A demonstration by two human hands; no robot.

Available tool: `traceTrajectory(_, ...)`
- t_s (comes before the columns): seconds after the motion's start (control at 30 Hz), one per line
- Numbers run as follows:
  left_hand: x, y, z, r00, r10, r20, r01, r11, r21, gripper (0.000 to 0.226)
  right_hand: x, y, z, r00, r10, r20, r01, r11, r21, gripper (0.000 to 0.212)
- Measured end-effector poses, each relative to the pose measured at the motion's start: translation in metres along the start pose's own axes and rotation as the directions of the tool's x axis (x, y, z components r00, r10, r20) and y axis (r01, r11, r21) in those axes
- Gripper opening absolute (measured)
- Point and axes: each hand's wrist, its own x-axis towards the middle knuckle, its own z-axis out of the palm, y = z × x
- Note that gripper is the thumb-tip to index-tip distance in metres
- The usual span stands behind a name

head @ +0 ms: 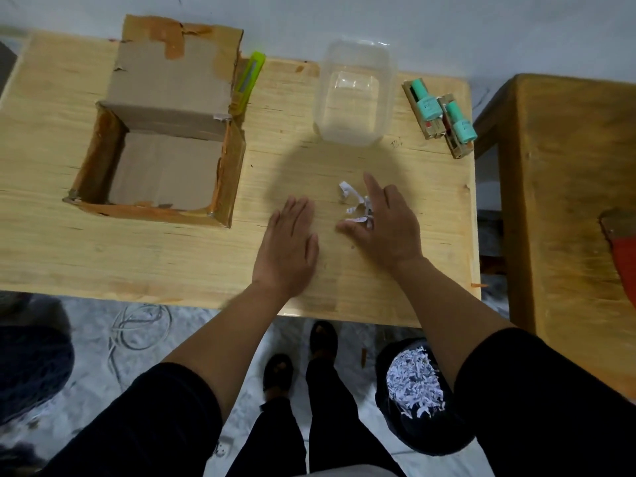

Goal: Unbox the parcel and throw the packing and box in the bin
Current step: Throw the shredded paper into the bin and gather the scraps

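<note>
Your left hand (289, 242) lies flat and open on the wooden table (137, 263), palm down, fingers together, holding nothing. Your right hand (385, 225) is spread open just to its right, fingers curved loosely over a few white paper shreds (354, 204) on the tabletop, touching them but not clenched around them. The cardboard box (161, 146) sits open on the left side of the table, empty inside, back flap standing up, torn orange tape along its edges. A green utility knife (249, 77) lies just beside the box at the far side. A clear plastic container (354, 94) stands far centre, two teal-capped bottles (444, 111) in cardboard holders to its right. The dark bin (413, 390) on the floor near right holds shredded paper.
</note>
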Motion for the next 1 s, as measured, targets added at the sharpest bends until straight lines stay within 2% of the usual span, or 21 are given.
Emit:
traceTrajectory(0.23, -0.002, -0.001, 0.001, 0.999, 0.012, -0.036, -0.012, 1.0, 0.012, 0.049, 0.024, -0.001, 0.009, 0.986, -0.164, -0.041, 0.155, 0.975, -0.156, 0.057)
traceTrajectory(0.43, -0.002, 0.001, -0.002, 1.0, 0.005, -0.019, -0.004, 1.0, 0.024, 0.051, 0.014, -0.006, 0.016, 0.982, -0.127, -0.139, 0.121, 0.991, -0.054, 0.031)
traceTrajectory(0.57, -0.001, 0.003, -0.001, 1.0, 0.008, 0.018, -0.008, 0.999, 0.045, 0.054, -0.004, -0.014, 0.017, 0.976, -0.006, -0.216, 0.03, 0.994, 0.108, 0.029)
traceTrajectory(0.67, -0.002, 0.005, 0.0, 0.999, 0.031, 0.02, -0.032, 0.998, 0.058, 0.053, -0.02, -0.016, 0.018, 0.974, 0.102, -0.205, -0.062, 0.98, 0.19, 0.03)
traceTrajectory(0.77, -0.008, 0.012, 0.002, 0.994, 0.096, 0.058, -0.099, 0.994, 0.049, 0.054, -0.044, -0.017, 0.012, 0.957, 0.213, -0.195, -0.167, 0.959, 0.23, 0.021)
traceTrajectory(0.9, -0.024, 0.037, 0.012, 0.948, 0.266, 0.174, -0.277, 0.96, 0.044, 0.055, -0.09, -0.024, -0.002, 0.888, 0.399, -0.229, -0.319, 0.893, 0.317, 0.027)
traceTrajectory(1.0, -0.034, 0.067, 0.021, 0.882, 0.391, 0.263, -0.406, 0.914, 0.005, 0.058, -0.124, -0.022, -0.015, 0.788, 0.57, -0.235, -0.478, 0.805, 0.351, 0.024)
